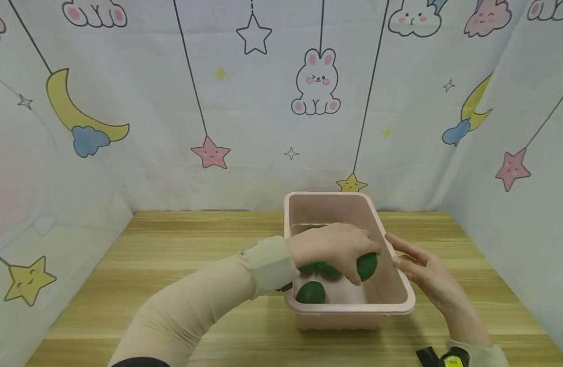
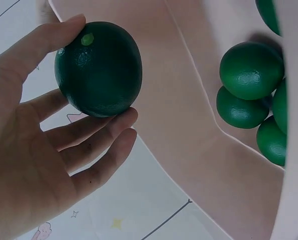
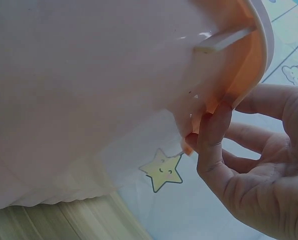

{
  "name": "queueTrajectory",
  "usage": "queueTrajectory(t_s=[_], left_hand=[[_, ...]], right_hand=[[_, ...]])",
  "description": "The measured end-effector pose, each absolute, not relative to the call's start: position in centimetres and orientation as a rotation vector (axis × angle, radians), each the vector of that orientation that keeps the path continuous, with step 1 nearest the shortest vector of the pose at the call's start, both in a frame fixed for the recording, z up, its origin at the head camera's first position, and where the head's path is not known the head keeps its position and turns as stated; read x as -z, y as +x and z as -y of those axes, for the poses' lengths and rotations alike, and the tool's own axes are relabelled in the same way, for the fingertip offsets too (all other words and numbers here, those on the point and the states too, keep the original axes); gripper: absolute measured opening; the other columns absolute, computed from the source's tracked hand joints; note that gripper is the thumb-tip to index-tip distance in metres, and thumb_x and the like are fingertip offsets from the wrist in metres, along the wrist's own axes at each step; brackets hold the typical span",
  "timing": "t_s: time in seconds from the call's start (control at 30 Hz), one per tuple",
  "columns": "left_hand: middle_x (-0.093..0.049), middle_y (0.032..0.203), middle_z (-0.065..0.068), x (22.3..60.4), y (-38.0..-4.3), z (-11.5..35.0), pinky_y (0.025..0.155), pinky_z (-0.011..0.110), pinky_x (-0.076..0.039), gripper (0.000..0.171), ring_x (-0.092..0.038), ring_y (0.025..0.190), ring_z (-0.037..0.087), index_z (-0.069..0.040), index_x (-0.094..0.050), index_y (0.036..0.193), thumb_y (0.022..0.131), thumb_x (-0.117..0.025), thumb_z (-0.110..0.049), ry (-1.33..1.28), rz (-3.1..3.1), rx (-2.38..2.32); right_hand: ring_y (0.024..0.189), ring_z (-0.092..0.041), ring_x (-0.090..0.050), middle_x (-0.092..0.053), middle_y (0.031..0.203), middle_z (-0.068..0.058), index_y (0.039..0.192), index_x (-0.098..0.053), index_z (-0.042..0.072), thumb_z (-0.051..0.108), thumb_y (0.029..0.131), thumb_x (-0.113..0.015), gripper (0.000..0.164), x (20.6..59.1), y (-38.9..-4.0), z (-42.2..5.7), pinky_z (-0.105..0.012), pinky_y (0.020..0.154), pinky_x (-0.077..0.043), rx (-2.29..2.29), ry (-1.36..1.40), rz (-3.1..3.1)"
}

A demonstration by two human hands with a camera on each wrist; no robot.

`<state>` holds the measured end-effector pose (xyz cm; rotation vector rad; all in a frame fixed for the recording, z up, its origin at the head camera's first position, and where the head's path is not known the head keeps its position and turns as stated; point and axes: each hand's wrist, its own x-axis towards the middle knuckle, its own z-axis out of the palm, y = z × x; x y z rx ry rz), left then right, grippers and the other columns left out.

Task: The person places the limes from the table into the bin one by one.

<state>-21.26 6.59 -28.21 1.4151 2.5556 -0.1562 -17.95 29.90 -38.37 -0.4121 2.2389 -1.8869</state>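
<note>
Inside the pink plastic bin (image 1: 350, 308), my left hand (image 1: 338, 248) holds a dark green round fruit (image 1: 367, 266) between thumb and fingers. A pale green stem spot shows on this fruit (image 2: 98, 70) in the left wrist view, where it is held above other fruits. Several similar green fruits (image 2: 251, 70) lie on the bin's floor, one of them a green fruit (image 1: 311, 292) near the front left corner. At the bin's right side, my right hand (image 1: 428, 270) pinches the rim. The right wrist view shows the fingers of that hand (image 3: 259, 155) curled under the rim's edge.
The bin stands on a wood-grain table (image 1: 208, 239). Behind it and at both sides hangs a white cloth backdrop (image 1: 263, 102) printed with stars, moons and rabbits. My left forearm crosses over the bin's left rim and partly hides the fruits.
</note>
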Motion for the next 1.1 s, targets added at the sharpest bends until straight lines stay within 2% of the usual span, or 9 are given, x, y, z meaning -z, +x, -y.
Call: queueTrajectory(t_s=[0.4, 0.67, 0.9, 1.1], left_hand=[[-0.055, 0.128, -0.009, 28.92, -21.5, -6.81, 0.104, 0.029, -0.04, 0.066, -0.053, 0.111, 0.006, -0.029, -0.047, 0.14, 0.08, -0.073, -0.041, 1.445, -2.541, 0.149], [-0.055, 0.13, -0.009, 28.96, -21.49, -6.82, 0.103, 0.029, -0.041, 0.066, -0.053, 0.113, 0.006, -0.029, -0.047, 0.139, 0.08, -0.074, -0.041, 1.461, -2.536, 0.168], [-0.047, 0.142, -0.009, 28.88, -21.67, -6.57, 0.107, 0.029, -0.04, 0.071, -0.051, 0.122, 0.008, -0.034, -0.038, 0.145, 0.083, -0.071, -0.046, 1.411, -2.514, 0.133], [-0.047, 0.142, -0.009, 28.66, -21.73, -6.34, 0.105, 0.028, -0.041, 0.066, -0.049, 0.126, 0.009, -0.032, -0.042, 0.143, 0.085, -0.07, -0.045, 1.404, -2.502, 0.107]], right_hand=[[0.115, 0.002, -0.057, -0.047, 0.136, 0.022, 0.15, -0.031, 0.01, 0.012, 0.1, -0.048, 0.053, 38.44, -18.0, -29.86, -0.021, 0.089, -0.051, 1.884, -0.418, -2.235], [0.115, 0.004, -0.056, -0.047, 0.136, 0.022, 0.15, -0.031, 0.008, 0.012, 0.1, -0.049, 0.054, 38.41, -17.91, -29.88, -0.019, 0.09, -0.051, 1.887, -0.436, -2.235], [0.116, 0.006, -0.054, -0.044, 0.137, 0.022, 0.15, -0.031, 0.009, 0.014, 0.1, -0.048, 0.053, 38.42, -17.99, -29.91, -0.019, 0.09, -0.05, 1.851, -0.419, -2.269], [0.115, 0.003, -0.056, -0.045, 0.137, 0.021, 0.15, -0.031, 0.007, 0.013, 0.1, -0.048, 0.053, 38.5, -18.02, -30.08, -0.021, 0.09, -0.051, 1.858, -0.44, -2.261]])
